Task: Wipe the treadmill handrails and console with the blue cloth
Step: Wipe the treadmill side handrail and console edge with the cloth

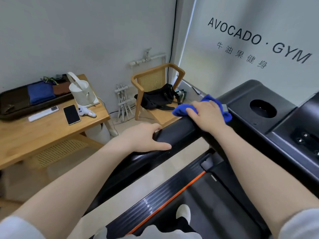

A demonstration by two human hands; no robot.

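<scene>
A black treadmill handrail (174,133) runs from lower left up to the black console (262,109) at the right. My right hand (206,115) presses the blue cloth (181,110) flat onto the handrail's upper end, where it meets the console. The cloth bunches out on both sides of the hand. My left hand (146,138) grips the handrail lower down, thumb on top and fingers curled over the far side. The console shows a round cup hole (263,110) and a few small buttons at the right edge.
A wooden chair (156,80) with a black bag (156,98) stands beyond the handrail. At left, a wooden table (43,135) carries a phone (71,114), a remote, a white kettle (82,93) and a dark tray with folded cloths. The treadmill belt (207,195) lies below.
</scene>
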